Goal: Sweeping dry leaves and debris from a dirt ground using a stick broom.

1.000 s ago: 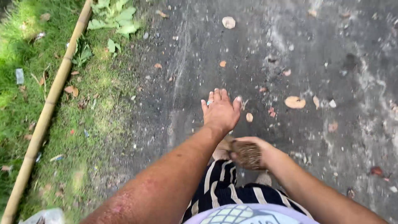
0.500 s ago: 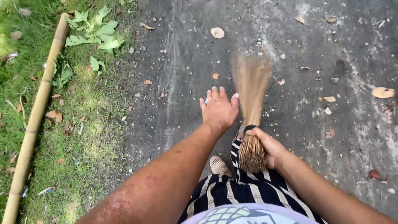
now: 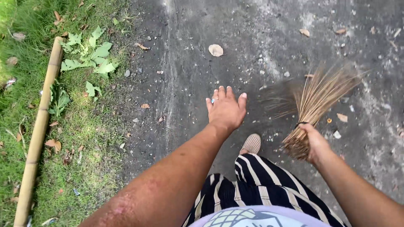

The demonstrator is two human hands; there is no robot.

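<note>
Our right hand (image 3: 314, 143) grips the stick broom (image 3: 317, 103) near its bound end; our left hand (image 3: 226, 110) hovers spread, holding nothing. We should keep the bristles low and flick dry leaves (image 3: 216, 50) across the dark pavement (image 3: 261, 25) with short strokes.

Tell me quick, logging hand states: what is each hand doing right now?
Left hand: open, fingers spread, holding nothing, out over the pavement.
Right hand: closed around the stick broom.

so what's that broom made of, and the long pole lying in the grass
The broom in the right hand looks like a bundle of thin, stiff, dry plant ribs, tan and matte, tied by a dark band; possibly palm-leaf midribs. The pole looks like bamboo: pale yellow-tan, smooth, with faint ringed joints along it.
</note>
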